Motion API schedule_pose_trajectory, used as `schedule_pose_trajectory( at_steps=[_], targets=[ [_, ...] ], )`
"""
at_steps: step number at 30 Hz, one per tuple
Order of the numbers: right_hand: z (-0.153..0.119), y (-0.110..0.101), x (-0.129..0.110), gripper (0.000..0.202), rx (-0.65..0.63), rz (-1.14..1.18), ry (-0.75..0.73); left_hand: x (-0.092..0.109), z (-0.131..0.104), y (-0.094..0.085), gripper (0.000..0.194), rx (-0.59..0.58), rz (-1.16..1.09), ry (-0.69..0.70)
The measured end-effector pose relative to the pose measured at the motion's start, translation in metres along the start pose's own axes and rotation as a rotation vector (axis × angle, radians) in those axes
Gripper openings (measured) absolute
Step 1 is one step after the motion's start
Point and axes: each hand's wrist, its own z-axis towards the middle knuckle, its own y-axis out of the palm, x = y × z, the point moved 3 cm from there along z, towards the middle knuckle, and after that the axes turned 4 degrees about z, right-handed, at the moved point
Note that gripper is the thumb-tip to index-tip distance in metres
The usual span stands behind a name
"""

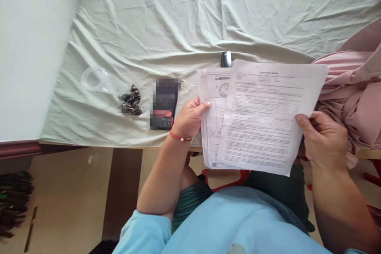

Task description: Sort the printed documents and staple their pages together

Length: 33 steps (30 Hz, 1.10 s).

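Note:
My left hand (190, 119), with a red string bracelet at its wrist, is closed on the left edge of a stack of papers (212, 121). A round stamp mark and a barcode show near the top of that stack. Between the thumb and fingers of my right hand (324, 139) is the right edge of a printed sheet (264, 123), headed "Overleaf Notes". This sheet overlaps the right part of the stack and hides it. Both are held over the table's front edge. A dark object (226, 59) pokes out behind the papers, mostly covered.
Left of my left hand lies a phone (163, 105), partly pixelated. Beyond it are a bunch of dark metal items (131, 101) and a clear plastic container (95, 79). Pink fabric (357, 87) is heaped at the right. A pale, creased cloth (178, 16) covers the table.

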Motion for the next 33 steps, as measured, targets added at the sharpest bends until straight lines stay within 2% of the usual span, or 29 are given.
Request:
schedule_pose_trajectory(
  at_steps=[5, 11, 13, 15, 17, 20, 22, 24, 27, 28, 33],
  targets=[
    [0.005, 0.005, -0.005, 0.027, 0.010, -0.040, 0.043, 0.003, -0.001, 0.007, 0.035, -0.014, -0.007, 0.044],
    [0.010, 0.019, -0.005, 0.050, -0.154, 0.301, 0.231, 0.003, 0.001, 0.010, 0.042, 0.015, -0.009, 0.091],
    [0.011, 0.021, -0.003, 0.044, -0.129, 0.338, 0.269, 0.001, 0.004, 0.009, 0.042, 0.029, 0.011, 0.092],
    [0.011, 0.021, -0.001, 0.036, -0.079, 0.336, 0.223, -0.001, 0.007, 0.007, 0.043, 0.050, 0.018, 0.102],
    [0.010, 0.021, 0.002, 0.032, -0.047, 0.285, 0.110, -0.003, 0.010, 0.005, 0.048, 0.091, 0.017, 0.121],
    [0.006, 0.019, 0.005, 0.028, -0.020, 0.179, -0.059, -0.002, 0.011, 0.002, 0.063, 0.217, 0.056, 0.160],
    [0.004, 0.018, 0.006, 0.025, 0.009, 0.209, -0.104, 0.001, 0.009, 0.003, 0.071, 0.288, 0.119, 0.208],
    [0.003, 0.017, 0.005, 0.025, 0.038, 0.317, -0.115, 0.005, 0.007, 0.005, 0.061, 0.308, 0.189, 0.263],
    [0.003, 0.018, 0.001, 0.027, 0.062, 0.420, -0.122, 0.007, 0.007, 0.007, 0.016, 0.286, 0.303, 0.284],
    [0.003, 0.018, 0.000, 0.027, 0.063, 0.430, -0.125, 0.007, 0.008, 0.007, 0.008, 0.274, 0.327, 0.270],
    [0.005, 0.018, -0.001, 0.026, 0.104, 0.499, -0.104, 0.002, 0.010, 0.003, 0.013, 0.263, 0.224, 0.213]
  ],
)
